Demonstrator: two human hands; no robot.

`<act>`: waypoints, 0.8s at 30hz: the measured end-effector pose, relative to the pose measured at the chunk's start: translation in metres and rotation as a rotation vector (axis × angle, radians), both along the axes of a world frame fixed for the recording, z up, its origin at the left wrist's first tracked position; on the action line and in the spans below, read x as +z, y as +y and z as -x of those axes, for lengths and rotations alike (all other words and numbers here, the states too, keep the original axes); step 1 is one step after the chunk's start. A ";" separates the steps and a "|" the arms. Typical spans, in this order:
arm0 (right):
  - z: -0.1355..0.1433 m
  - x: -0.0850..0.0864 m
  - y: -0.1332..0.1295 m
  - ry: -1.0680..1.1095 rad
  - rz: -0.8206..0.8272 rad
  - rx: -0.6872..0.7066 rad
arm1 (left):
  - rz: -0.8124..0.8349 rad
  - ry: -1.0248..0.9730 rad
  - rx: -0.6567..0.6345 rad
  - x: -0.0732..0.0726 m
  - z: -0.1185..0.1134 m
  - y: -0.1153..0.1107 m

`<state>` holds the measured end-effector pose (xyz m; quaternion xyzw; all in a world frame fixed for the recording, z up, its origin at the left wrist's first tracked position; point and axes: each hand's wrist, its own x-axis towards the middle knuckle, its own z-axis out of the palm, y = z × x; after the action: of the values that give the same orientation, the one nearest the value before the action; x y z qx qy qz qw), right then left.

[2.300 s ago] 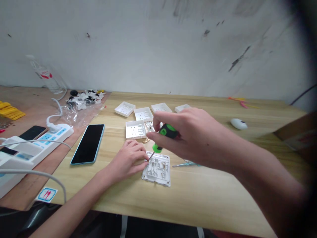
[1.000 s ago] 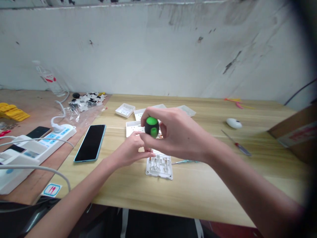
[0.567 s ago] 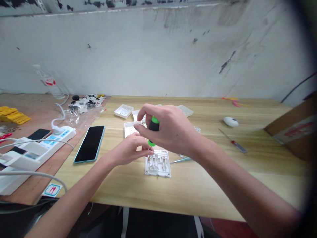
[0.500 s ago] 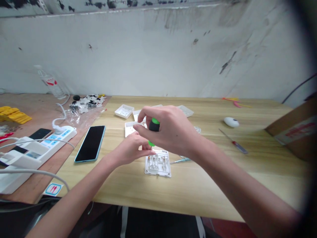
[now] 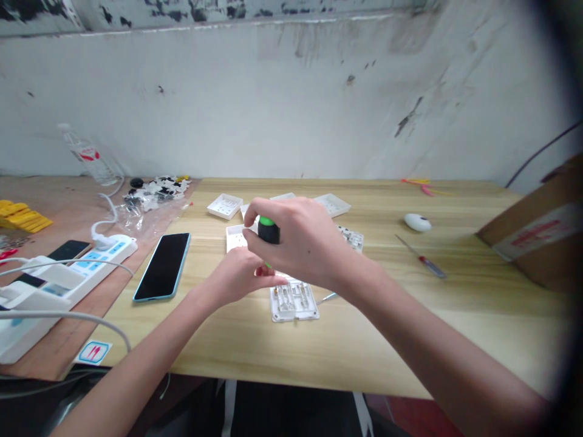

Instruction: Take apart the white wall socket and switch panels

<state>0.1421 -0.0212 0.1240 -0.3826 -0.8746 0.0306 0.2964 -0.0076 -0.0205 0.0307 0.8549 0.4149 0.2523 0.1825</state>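
Centrally, on a pale wooden tabletop [image 5: 237,346], a person works with two bare hands on a white wall-socket plate [image 5: 296,305]. It lies flat near the front edge, inner side up, its ribs and small metal contacts exposed. The right hand [image 5: 303,240] curls thumb and fingers around the stubby handle of a green-and-black screwdriver [image 5: 268,232], held nearly upright above the plate's far-left corner. The left hand [image 5: 241,271] reaches in low there, thumb laid at the plate's far edge and fingers bent beneath the screwdriver; whether they pinch a small part cannot be told. The driver's tip is hidden behind them.

As for progress, the work seems partway through: some contacts sit inside the plate, but no cover is on it, and the fastening at that corner looks unfinished. Whether a screw is going in or coming out cannot be seen.

Behind the hands lie several white socket shells [image 5: 225,206], apart from the plate, and another white piece [image 5: 354,238] full of small fittings, partly blocked by the right hand. A second screwdriver [image 5: 428,263] rests well to the right, untouched. To the left are a dark-screened smartphone [image 5: 163,267] and a loaded power strip [image 5: 112,247].
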 end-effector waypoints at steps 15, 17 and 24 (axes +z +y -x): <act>-0.005 0.001 -0.003 0.064 0.002 -0.032 | 0.018 -0.042 -0.084 -0.002 0.001 0.001; -0.005 0.000 -0.003 0.063 -0.002 -0.035 | 0.030 -0.069 -0.110 -0.003 0.002 0.002; -0.007 -0.002 0.001 0.075 0.018 -0.047 | 0.060 -0.091 -0.053 -0.004 -0.001 0.003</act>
<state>0.1488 -0.0207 0.1221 -0.4045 -0.8532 0.0460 0.3261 -0.0064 -0.0171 0.0267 0.8475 0.3907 0.2733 0.2334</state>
